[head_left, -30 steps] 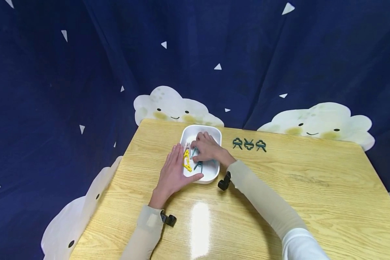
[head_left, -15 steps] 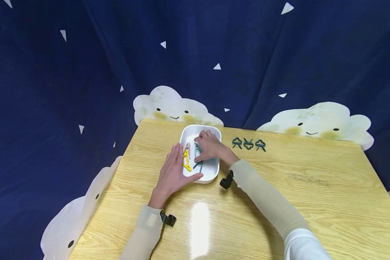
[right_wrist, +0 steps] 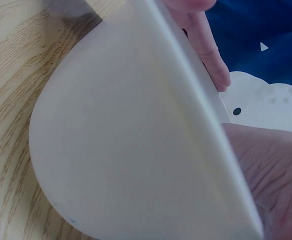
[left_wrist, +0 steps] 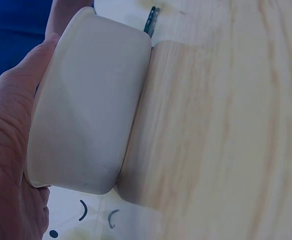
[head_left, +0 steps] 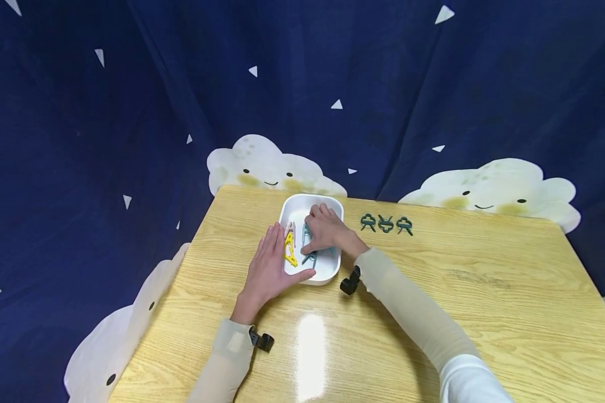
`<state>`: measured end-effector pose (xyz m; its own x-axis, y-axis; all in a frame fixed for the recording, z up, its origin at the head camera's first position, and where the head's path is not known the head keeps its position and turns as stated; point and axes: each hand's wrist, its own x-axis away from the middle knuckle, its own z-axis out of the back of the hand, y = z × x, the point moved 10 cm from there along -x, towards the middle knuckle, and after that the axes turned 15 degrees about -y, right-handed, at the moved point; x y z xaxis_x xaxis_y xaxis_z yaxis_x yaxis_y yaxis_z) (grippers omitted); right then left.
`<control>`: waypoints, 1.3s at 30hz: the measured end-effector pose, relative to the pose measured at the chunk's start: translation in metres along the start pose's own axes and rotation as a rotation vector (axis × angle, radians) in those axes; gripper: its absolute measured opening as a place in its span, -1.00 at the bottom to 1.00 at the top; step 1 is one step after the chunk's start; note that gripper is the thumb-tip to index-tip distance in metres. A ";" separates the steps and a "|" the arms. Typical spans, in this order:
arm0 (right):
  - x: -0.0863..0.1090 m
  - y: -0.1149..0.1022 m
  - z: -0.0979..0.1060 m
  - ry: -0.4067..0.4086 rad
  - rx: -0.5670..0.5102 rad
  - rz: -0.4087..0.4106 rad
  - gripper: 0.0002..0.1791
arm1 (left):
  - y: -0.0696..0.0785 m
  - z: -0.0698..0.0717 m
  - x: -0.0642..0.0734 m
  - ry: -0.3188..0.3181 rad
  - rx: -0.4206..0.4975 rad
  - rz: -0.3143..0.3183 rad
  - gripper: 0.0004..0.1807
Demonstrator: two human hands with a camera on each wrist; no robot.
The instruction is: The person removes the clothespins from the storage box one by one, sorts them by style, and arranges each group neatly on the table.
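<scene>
With the clock face centred on the white bin (head_left: 293, 210) in the head view, the left hand (head_left: 267, 270) is placed at 8 o'clock, fingers straight against the rim. The right hand (head_left: 325, 230) is lowered inside, fingers bent (whether a clip is gripped cannot be told). Yellow clips (head_left: 292, 261) are located inside at 8 o'clock; three dark green clips (head_left: 385, 226) are aligned on the table (head_left: 383, 324) at 3 o'clock.

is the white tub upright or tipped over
Upright: the white tub sits on the table, its open top facing up toward the head camera.
</scene>
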<state>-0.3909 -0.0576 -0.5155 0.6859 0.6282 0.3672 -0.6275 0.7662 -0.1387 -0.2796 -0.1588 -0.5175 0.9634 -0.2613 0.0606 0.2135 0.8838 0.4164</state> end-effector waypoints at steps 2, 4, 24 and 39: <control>0.000 0.000 0.000 0.009 0.003 0.000 -0.29 | 0.000 0.000 0.000 -0.001 0.001 0.000 0.52; 0.000 0.000 0.000 0.020 0.006 0.001 -0.27 | 0.000 0.000 0.000 -0.005 0.002 0.002 0.51; 0.022 0.004 0.009 0.147 -0.078 0.004 -0.07 | 0.001 0.000 0.001 0.002 0.013 -0.007 0.50; 0.051 0.015 0.024 0.193 -0.107 0.002 -0.03 | 0.003 0.001 0.003 0.003 0.021 -0.013 0.50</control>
<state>-0.3748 -0.0176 -0.4766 0.7491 0.6359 0.1858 -0.5931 0.7687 -0.2394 -0.2765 -0.1573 -0.5156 0.9610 -0.2715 0.0520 0.2228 0.8721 0.4357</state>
